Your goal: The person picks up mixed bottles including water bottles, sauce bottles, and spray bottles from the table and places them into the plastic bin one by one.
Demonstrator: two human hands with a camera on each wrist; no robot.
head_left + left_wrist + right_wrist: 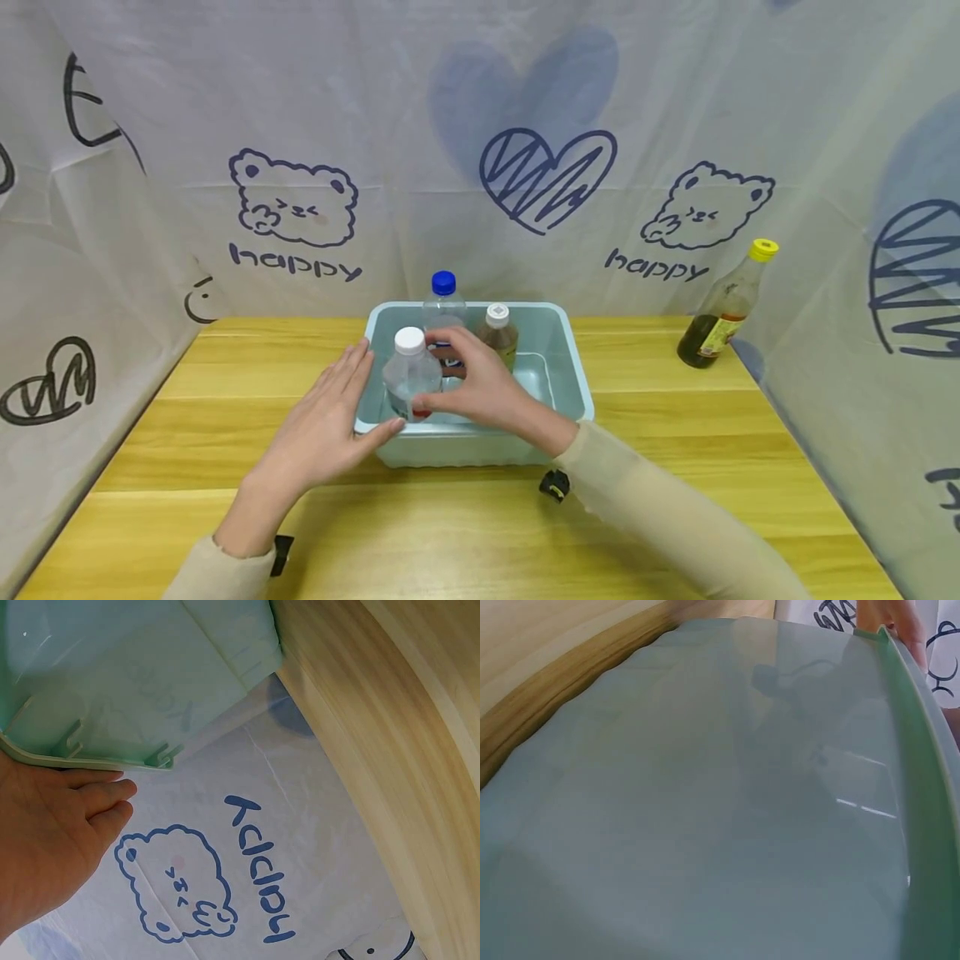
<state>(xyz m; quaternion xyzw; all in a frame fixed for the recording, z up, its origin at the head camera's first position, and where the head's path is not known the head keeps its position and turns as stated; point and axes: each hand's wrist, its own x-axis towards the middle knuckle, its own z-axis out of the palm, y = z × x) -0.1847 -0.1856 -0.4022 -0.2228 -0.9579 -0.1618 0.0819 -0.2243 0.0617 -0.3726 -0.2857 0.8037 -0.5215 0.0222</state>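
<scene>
A pale blue-green plastic bin [465, 452] stands on the table, with three bottles upright inside. My right hand [483, 385] reaches over the front rim and holds a transparent bottle with a white cap [409, 367], thumb in front and fingers on its far right side. Flat along the bin's left rim rests my left hand [318, 433], its fingers straight; in the left wrist view this hand [56, 832] touches the rim from outside. Behind the held bottle are a blue-capped bottle [444, 302] and a brown bottle with a white lid [501, 335]. The bin's outer wall [705, 787] fills the right wrist view.
A dark sauce bottle with a yellow cap [723, 312] stands at the table's back right. The wooden table [660, 467] ends against a printed cloth [420, 217] hanging behind and at both sides.
</scene>
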